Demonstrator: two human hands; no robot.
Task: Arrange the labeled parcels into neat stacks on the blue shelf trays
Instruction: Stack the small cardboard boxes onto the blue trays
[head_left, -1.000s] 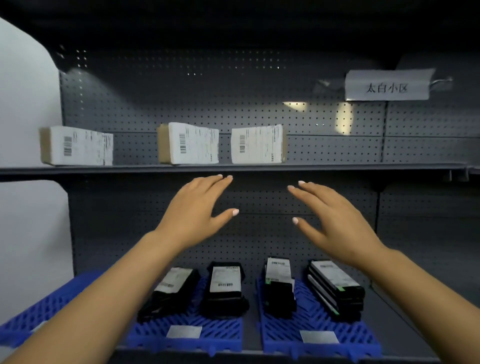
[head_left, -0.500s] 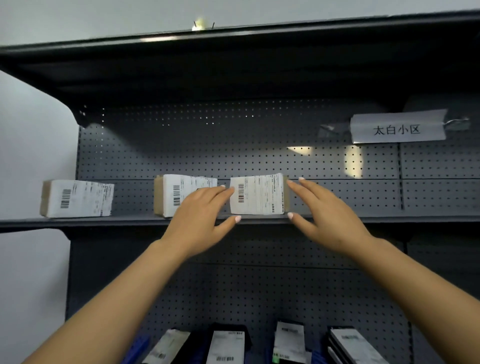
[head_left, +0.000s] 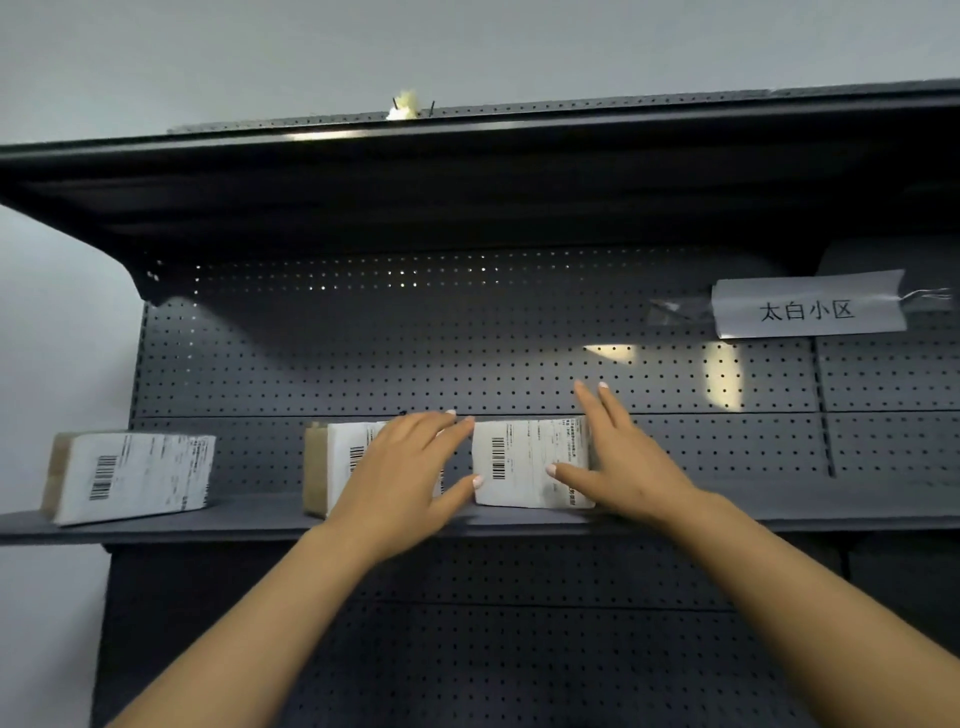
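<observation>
Three labelled cardboard parcels stand on the grey upper shelf (head_left: 727, 512), and none of them is on a blue tray, so as far as this view shows you have all three left to move. Take the paper sign (head_left: 808, 306) taped to the pegboard as your landmark: the right parcel (head_left: 524, 462) sits below and left of it, the middle parcel (head_left: 332, 467) further left again and just beside the first with a narrow gap between, and the left parcel (head_left: 130, 475) furthest from the sign, well apart from the other two. Your left hand (head_left: 400, 478) is spread wide with straight fingers reaching into that gap, thumb tip at the right parcel's lower left corner, and it covers much of the middle parcel's label. Your right hand (head_left: 623, 467) is likewise flat and wide, fingers up along the right parcel's right end, thumb lying across its label. Neither hand has closed round anything; you are bracketing the right parcel, and I judge it is about to be lifted. The blue trays are out of view, so you cannot tell from here how tidy any stacks there are.
</observation>
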